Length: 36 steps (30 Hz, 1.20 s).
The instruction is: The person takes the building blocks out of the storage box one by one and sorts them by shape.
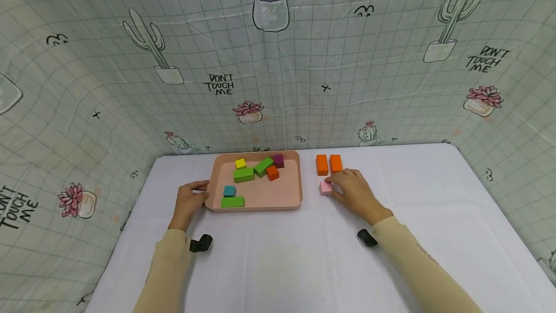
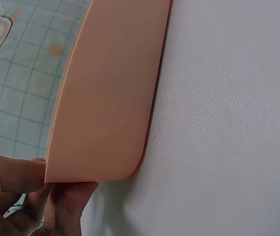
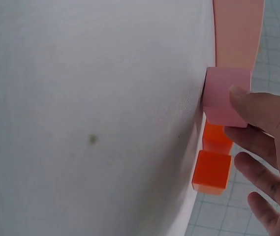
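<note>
A peach tray (image 1: 269, 194) lies on the white table with several coloured blocks in it. My left hand (image 1: 189, 202) grips the tray's left edge; in the left wrist view, thumb and fingers pinch the tray wall (image 2: 105, 98) at its corner. To the right of the tray, my right hand (image 1: 355, 194) holds a pink block (image 1: 325, 188) between thumb and fingers. The right wrist view shows the thumb on one face of the pink block (image 3: 226, 96). Two orange blocks (image 1: 322, 164) stand side by side just beyond it.
Inside the tray are green blocks (image 1: 244, 175), a yellow block (image 1: 241, 163), a purple block (image 1: 278, 160), a small orange block (image 1: 272, 173) and a blue block (image 1: 229, 191). A grid-patterned cloth (image 1: 304, 62) with plant drawings hangs behind the table (image 1: 282, 264).
</note>
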Motion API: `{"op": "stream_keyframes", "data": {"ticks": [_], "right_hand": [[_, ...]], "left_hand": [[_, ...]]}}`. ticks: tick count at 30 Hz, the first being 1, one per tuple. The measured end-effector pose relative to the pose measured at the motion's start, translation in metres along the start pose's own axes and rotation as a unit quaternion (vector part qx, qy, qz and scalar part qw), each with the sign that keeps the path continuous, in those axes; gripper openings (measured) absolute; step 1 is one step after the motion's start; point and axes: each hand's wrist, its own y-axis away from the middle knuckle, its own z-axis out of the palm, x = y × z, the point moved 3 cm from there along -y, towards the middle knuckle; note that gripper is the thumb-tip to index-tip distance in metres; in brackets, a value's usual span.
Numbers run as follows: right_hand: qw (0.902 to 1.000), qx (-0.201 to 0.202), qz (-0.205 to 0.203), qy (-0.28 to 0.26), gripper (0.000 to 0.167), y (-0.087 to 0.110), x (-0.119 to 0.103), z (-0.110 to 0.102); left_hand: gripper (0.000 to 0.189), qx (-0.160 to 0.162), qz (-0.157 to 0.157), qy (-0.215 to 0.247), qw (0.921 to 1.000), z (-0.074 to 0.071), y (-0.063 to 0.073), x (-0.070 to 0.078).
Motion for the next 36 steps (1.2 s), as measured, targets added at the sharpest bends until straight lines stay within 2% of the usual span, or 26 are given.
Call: {"op": "stream_keyframes", "data": {"ticks": [15, 20, 25, 28, 36], "right_hand": [[0.9998, -0.014, 0.013, -0.003, 0.032, 0.002, 0.001, 0.003], [0.9998, -0.009, 0.009, -0.014, 0.040, 0.000, -0.002, 0.002], [0.9996, 0.012, -0.019, -0.019, 0.042, -0.013, -0.012, -0.002], [0.9992, 0.011, -0.033, -0.018, 0.044, -0.024, -0.021, -0.004], [0.9982, -0.031, -0.050, -0.009, 0.049, -0.055, -0.050, 0.000]], "left_hand": [[0.041, -0.005, 0.000, 0.003, 1.0000, 0.000, 0.000, 0.002], [0.042, -0.004, -0.004, 0.002, 1.0000, 0.000, 0.000, 0.001], [0.042, 0.001, -0.005, -0.002, 1.0000, 0.000, 0.000, 0.000], [0.042, 0.001, -0.003, -0.003, 1.0000, 0.000, 0.000, 0.000], [0.042, 0.004, -0.007, -0.001, 1.0000, 0.002, -0.001, -0.002]]}}
